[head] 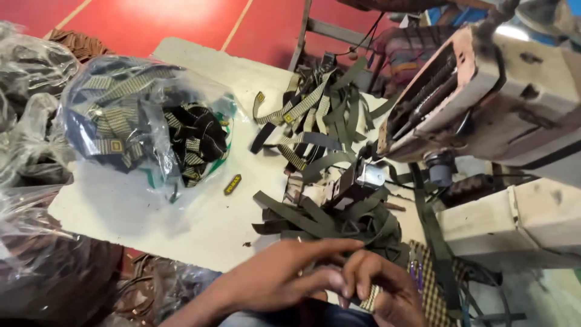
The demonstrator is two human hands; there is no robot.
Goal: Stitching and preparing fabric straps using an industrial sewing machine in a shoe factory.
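Pinching a short woven strap piece [370, 298] together, the left hand [284, 278] and right hand [387, 290] met at the table's [181, 218] near edge, just below the olive webbing pile [327, 221].

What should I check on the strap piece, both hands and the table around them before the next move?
1. Left hand on the work: ok, its fingers meet the right hand low in the frame.
2. Right hand grip: ok, fingers pinch a small striped strap piece.
3. Strap piece whole and flat: cannot tell, mostly hidden by fingers.
4. Olive strap pile close by: ok, just beyond the fingertips.
5. Clear bag of straps: ok, lying on the white table, apart from the hands.
6. Sewing machine clear of the hands: ok, hands are well apart from it.
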